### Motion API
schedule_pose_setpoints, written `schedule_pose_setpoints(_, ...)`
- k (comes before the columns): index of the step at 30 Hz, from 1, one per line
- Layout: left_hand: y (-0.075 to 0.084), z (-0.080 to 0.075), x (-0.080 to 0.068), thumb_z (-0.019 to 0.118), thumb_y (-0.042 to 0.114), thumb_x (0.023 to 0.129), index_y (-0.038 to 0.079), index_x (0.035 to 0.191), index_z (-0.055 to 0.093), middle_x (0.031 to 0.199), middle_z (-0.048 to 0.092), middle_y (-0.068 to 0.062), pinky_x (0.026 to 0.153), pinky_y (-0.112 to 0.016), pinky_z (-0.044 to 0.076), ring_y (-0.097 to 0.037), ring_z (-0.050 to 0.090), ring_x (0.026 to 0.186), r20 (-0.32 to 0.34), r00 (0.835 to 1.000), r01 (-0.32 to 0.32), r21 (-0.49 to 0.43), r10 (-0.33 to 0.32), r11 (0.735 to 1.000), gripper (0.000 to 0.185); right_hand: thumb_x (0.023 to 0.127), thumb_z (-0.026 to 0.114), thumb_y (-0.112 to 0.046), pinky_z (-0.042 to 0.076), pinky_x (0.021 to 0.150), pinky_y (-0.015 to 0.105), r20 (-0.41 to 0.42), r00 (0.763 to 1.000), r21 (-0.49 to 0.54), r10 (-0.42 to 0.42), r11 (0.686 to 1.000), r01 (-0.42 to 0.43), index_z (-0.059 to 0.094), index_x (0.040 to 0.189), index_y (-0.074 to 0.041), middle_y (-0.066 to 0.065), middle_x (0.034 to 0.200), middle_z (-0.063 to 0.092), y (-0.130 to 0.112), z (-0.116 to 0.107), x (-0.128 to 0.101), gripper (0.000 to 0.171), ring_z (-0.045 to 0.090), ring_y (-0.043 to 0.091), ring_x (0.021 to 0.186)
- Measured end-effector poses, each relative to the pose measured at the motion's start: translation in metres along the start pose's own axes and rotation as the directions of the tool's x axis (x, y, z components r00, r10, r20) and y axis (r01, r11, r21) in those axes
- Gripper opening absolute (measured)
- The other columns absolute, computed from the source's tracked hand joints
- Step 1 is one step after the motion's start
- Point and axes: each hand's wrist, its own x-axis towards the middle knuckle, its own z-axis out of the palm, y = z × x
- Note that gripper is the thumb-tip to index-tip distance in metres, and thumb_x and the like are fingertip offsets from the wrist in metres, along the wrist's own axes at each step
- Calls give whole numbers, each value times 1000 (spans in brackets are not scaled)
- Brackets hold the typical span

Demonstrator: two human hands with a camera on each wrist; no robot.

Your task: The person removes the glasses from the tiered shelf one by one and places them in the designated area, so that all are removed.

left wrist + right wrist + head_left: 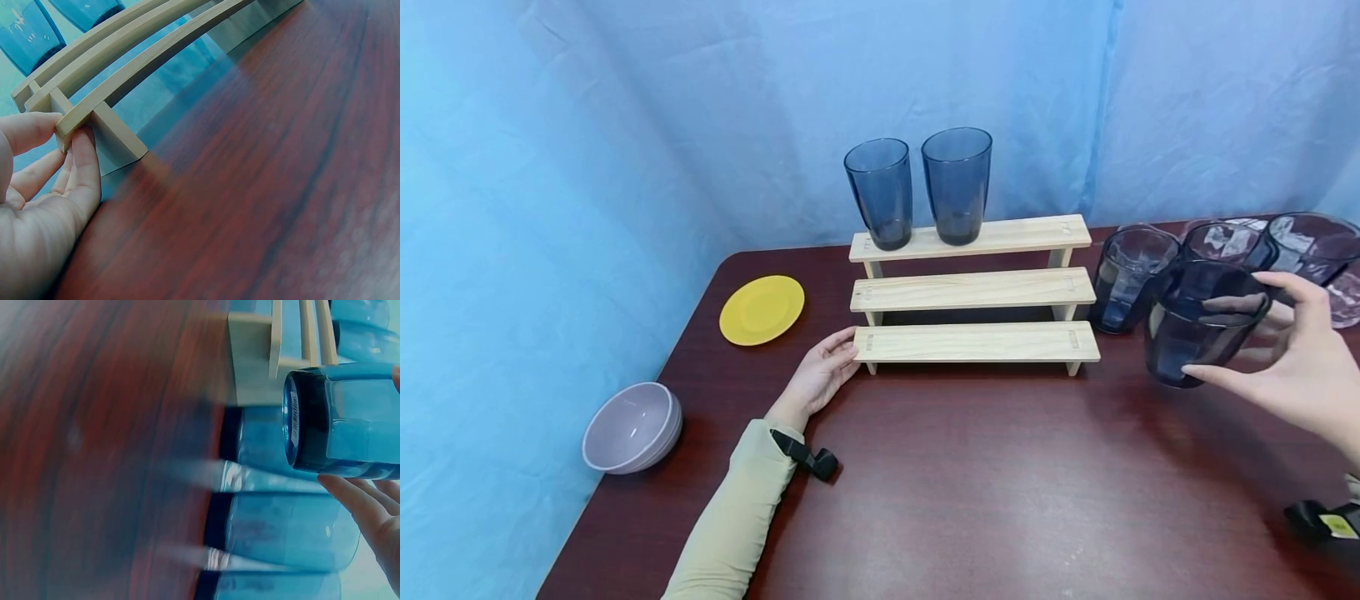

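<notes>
A three-step wooden rack (973,288) stands on the dark red table (985,492). Two tall blue glasses (880,193) (957,185) stand on its top step. My left hand (822,372) rests against the left end of the lowest step (81,112), its fingers (84,165) straight under the board. To the right of the rack, my right hand (1285,350) grips a short dark blue glass (1202,321), lifted off the table and tilted. The right wrist view shows that glass (347,419) from its base, with fingers (362,506) beneath it.
Several more glasses (1131,275) (1225,242) (1311,246) stand at the back right of the table. A yellow plate (762,309) lies left of the rack, and a lilac bowl (632,427) sits near the left edge. Blue cloth (625,125) hangs behind.
</notes>
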Motion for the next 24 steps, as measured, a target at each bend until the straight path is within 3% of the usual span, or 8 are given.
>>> schedule_pose_setpoints(4,-1,0,0,40,-5,98,-2,147,25,98,59,3,77,-16,49,-3,61,87,-4,1000,0,-4,0,1000,52,53,78,22,41,58,0,-27,998,41,63,997,-62,15,145,-19,-38,103,44,20,-7,0,118,49,-26,72)
schedule_pose_setpoints(8,-2,-1,0,40,-5,98,-2,147,25,98,59,3,77,-16,49,-3,61,88,4,1000,-2,-4,2,1000,52,52,79,22,43,58,2,-103,993,72,61,996,-54,19,145,-21,-32,107,51,70,-10,1,119,54,-21,73)
schedule_pose_setpoints(11,-2,-1,0,40,-5,98,-1,147,25,99,58,3,77,-16,49,-4,61,88,3,1000,2,-6,-2,1000,52,56,82,14,42,56,1,-134,987,7,86,996,-86,18,146,-28,-30,115,50,111,-14,0,118,50,-22,76)
schedule_pose_setpoints(14,-2,0,1,40,-5,98,-1,147,25,99,58,3,77,-16,49,-4,61,87,2,1000,3,-4,-3,1000,52,61,85,1,37,52,-1,-158,975,-85,154,982,-169,14,145,-37,-28,123,48,137,-19,-1,117,42,-25,79)
schedule_pose_setpoints(21,-2,0,1,41,-4,98,-1,147,25,100,57,3,77,-16,49,-4,61,88,4,1000,7,-3,-7,1000,52,62,82,7,38,54,0,-159,967,26,201,980,-200,19,145,-34,-29,115,48,145,-21,-6,112,45,-24,83)
schedule_pose_setpoints(24,-2,0,0,40,-4,98,-1,147,26,101,57,2,77,-16,49,-4,61,88,4,1000,8,-5,-8,1000,51,61,82,8,37,56,-2,-186,963,21,196,981,-195,21,145,-33,-31,112,47,144,-21,-8,111,43,-24,82)
